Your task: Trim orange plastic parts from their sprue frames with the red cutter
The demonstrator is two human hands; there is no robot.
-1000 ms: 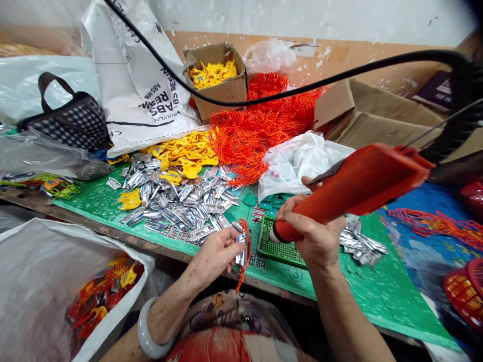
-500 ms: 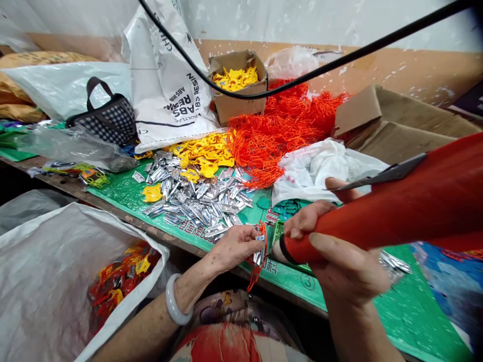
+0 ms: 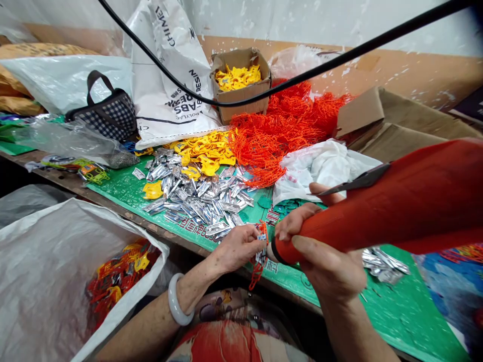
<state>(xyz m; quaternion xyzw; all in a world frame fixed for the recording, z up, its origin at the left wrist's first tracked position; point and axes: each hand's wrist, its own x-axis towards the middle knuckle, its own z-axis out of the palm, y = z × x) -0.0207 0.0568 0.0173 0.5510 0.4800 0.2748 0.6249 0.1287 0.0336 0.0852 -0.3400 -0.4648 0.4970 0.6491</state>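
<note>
My left hand (image 3: 239, 246) pinches a small silver metal plate (image 3: 260, 257) together with an orange plastic strip (image 3: 256, 279), over the table's front edge. My right hand (image 3: 328, 261) is wrapped round a thick red power screwdriver (image 3: 362, 216) with a grey lever along its top. The screwdriver lies nearly level, and its pale nose meets the plate; the bit itself cannot be seen. Many loose silver plates (image 3: 204, 201) lie heaped just beyond my left hand. A smaller pile of metal plates (image 3: 385, 266) rests to the right, beyond my right hand.
Yellow plastic parts (image 3: 207, 151) and tangled orange strips (image 3: 271, 136) are piled behind the plates. A cardboard box (image 3: 243, 103) of yellow parts stands at the back. Lower left, an open white sack (image 3: 41, 281) holds orange and yellow pieces. A black cable (image 3: 309, 75) crosses overhead.
The red screwdriver has come left and down from over the green tray, and its nose now meets the plate. My left hand keeps its pinch. The view has turned to the right.
</note>
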